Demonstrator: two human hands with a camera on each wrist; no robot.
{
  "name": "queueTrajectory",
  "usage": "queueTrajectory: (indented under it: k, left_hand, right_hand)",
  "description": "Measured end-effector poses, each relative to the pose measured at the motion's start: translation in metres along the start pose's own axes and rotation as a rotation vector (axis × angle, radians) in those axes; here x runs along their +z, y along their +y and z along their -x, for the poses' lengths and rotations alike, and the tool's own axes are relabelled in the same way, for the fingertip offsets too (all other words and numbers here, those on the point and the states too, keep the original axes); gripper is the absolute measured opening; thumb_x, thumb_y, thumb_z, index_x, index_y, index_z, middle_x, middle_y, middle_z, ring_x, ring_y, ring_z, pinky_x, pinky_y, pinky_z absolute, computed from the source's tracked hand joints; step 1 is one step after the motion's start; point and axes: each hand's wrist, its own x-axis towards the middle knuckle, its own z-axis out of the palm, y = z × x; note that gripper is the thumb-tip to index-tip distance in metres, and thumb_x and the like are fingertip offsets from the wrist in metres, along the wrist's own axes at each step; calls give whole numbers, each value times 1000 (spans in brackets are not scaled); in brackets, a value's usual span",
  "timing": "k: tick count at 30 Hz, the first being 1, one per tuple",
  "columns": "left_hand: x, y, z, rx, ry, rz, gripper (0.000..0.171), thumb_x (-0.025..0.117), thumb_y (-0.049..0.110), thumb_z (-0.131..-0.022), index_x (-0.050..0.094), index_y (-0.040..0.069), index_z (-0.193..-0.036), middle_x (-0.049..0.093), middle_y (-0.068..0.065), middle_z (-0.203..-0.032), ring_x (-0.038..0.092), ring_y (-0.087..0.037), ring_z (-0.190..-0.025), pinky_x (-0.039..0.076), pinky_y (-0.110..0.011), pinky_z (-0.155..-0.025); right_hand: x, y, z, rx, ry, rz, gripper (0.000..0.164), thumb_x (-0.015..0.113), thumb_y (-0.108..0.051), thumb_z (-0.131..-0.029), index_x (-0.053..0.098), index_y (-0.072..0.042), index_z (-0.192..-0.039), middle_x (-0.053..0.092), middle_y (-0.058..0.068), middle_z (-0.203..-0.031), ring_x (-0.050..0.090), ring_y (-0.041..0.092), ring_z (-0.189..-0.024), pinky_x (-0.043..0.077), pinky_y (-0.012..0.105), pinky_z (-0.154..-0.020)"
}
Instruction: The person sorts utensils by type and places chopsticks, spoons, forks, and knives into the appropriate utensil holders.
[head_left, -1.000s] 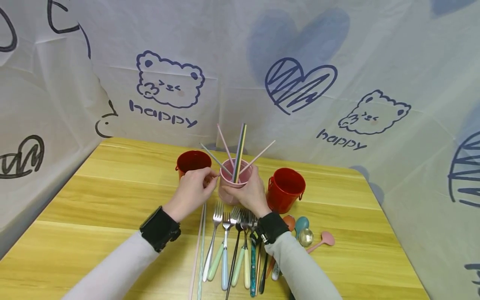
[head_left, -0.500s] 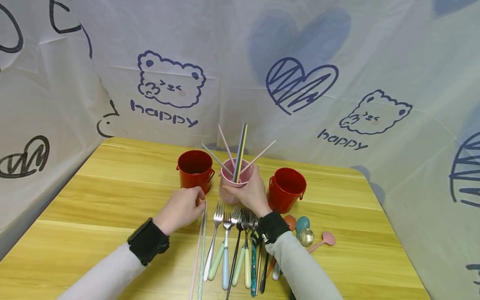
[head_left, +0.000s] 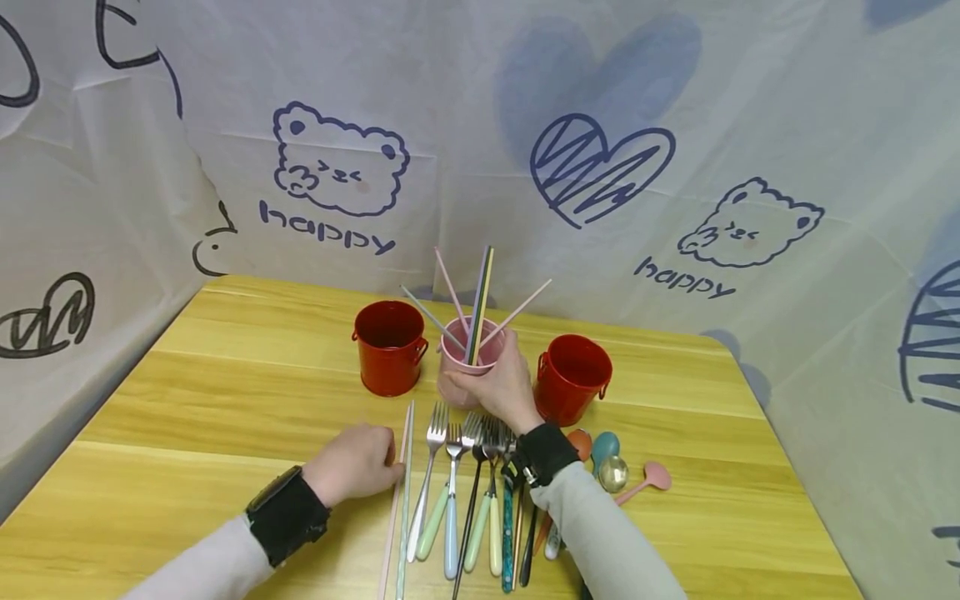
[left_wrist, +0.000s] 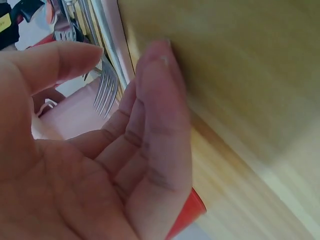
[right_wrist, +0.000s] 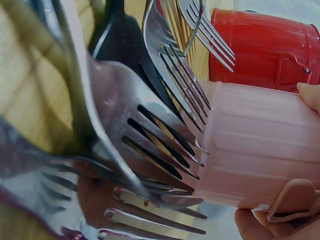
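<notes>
In the head view my right hand [head_left: 504, 387] grips the pink bucket [head_left: 452, 385], thumb across its front. Several chopsticks [head_left: 478, 304] lean out of its top. On the table left of the forks lie a pink chopstick [head_left: 389, 533] and a pale green one [head_left: 406, 508]. My left hand [head_left: 356, 463] is low beside them, fingertips at the pink one. The left wrist view shows the thumb and curved fingers of the left hand [left_wrist: 120, 145] apart, with nothing between them. Forks [right_wrist: 150, 130] crowd against the pink bucket in the right wrist view.
Red buckets stand on both sides of the pink one, one at left [head_left: 389, 354] and one at right [head_left: 570, 383]. Several forks [head_left: 451, 500] lie in a row in front. Spoons [head_left: 613, 473] lie to the right, partly under the right forearm. A drawn-on cloth [head_left: 465, 125] hangs behind.
My left hand has come away from the pink bucket's rim and moved down and toward me, to the chopsticks lying on the table. The right hand keeps its grip on the bucket.
</notes>
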Motion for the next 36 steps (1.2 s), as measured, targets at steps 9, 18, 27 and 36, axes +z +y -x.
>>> queueTrajectory:
  k: [9,18,27,36]
  left_hand:
    - [7,5,5,-6,8,-67,26,71,24,-75,50,12,-66,50,0,-57,46,-17,-51,38,-32,-47]
    - [11,4,6,11,75,-108,24,68,17,-73,49,15,-58,47,3,-51,44,-14,-45,33,-29,-41]
    - [6,-5,3,-56,132,-202,24,66,14,-73,46,12,-60,41,1,-52,42,-16,-47,33,-30,-41]
    - [4,-7,2,-86,173,-225,28,65,13,-71,43,15,-53,33,3,-50,38,-15,-46,28,-27,-38]
  right_hand:
    - [1,2,0,9,13,19,93,87,-34,-64,35,-9,-136,53,7,-128,51,22,-113,48,42,-92]
    - [0,1,1,24,8,20,92,86,-33,-64,34,-10,-137,52,6,-129,51,21,-114,48,42,-93]
    - [0,0,0,18,2,23,92,86,-33,-65,34,-9,-136,53,7,-128,52,23,-113,49,42,-91]
    - [0,1,0,17,-8,4,91,86,-33,-65,33,-12,-137,50,3,-129,49,20,-113,48,43,-92]
